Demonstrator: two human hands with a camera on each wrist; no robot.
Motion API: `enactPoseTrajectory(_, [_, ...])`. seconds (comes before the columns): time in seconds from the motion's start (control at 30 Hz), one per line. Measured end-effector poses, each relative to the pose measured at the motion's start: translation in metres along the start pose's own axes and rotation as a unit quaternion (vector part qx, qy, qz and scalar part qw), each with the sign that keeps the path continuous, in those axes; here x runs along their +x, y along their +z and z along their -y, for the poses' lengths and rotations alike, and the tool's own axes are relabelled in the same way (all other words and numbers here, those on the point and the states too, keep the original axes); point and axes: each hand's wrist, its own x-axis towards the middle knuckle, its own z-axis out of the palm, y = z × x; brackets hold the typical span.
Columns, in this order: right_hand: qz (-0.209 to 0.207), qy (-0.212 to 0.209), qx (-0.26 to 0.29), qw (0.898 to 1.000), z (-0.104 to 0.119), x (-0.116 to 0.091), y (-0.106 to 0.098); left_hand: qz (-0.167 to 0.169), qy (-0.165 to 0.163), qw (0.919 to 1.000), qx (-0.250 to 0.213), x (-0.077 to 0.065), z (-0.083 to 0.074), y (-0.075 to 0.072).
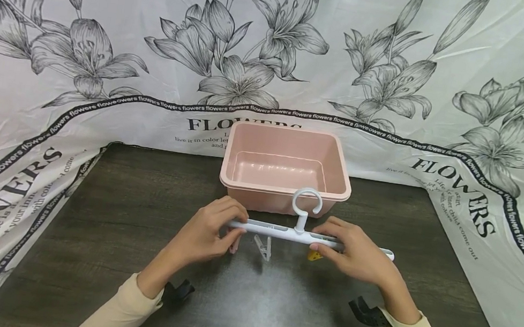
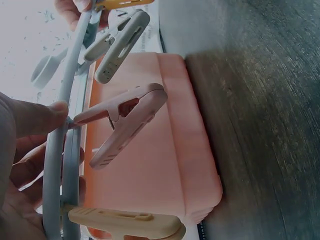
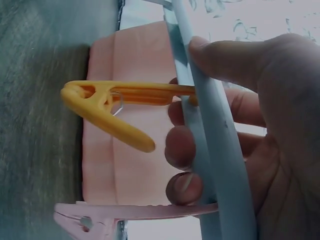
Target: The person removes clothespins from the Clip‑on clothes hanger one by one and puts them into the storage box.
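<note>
Here, your left hand (image 1: 213, 228) and right hand (image 1: 354, 250) both firmly grip the clip hanger (image 1: 278, 231), near side of the pink basin (image 1: 258, 200)!

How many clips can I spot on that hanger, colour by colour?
Pink clips: 2
Yellow clip: 1
Pale grey clip: 1
Beige clip: 1
Total: 5

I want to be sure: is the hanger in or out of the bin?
Out: the head view shows the hanger held in front of the bin, with only its hook overlapping the bin in that picture.
</note>
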Motion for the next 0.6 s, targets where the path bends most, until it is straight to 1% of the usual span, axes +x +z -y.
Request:
enactPoseTrajectory(0.23, [0.024, 0.003, 0.033, 0.999, 0.000, 0.001, -0.005, -0.006, -0.012, 0.9999, 0.001, 0.000, 0.001, -0.001])
enactPoseTrajectory(0.43, [0.031, 0.018, 0.037, 0.999, -0.004, 0.000, -0.009, -0.035, -0.051, 0.9981, 0.000, -0.003, 0.004, -0.009])
enactPoseTrajectory(0.53, [0.039, 0.031, 0.046, 0.998, -0.007, -0.001, -0.010, -0.053, -0.072, 0.9959, -0.011, -0.007, 0.008, -0.014])
enactPoseTrajectory(0.6, [0.049, 0.043, 0.062, 0.996, -0.009, -0.001, -0.012, -0.063, -0.086, 0.9942, -0.017, -0.010, 0.011, -0.017])
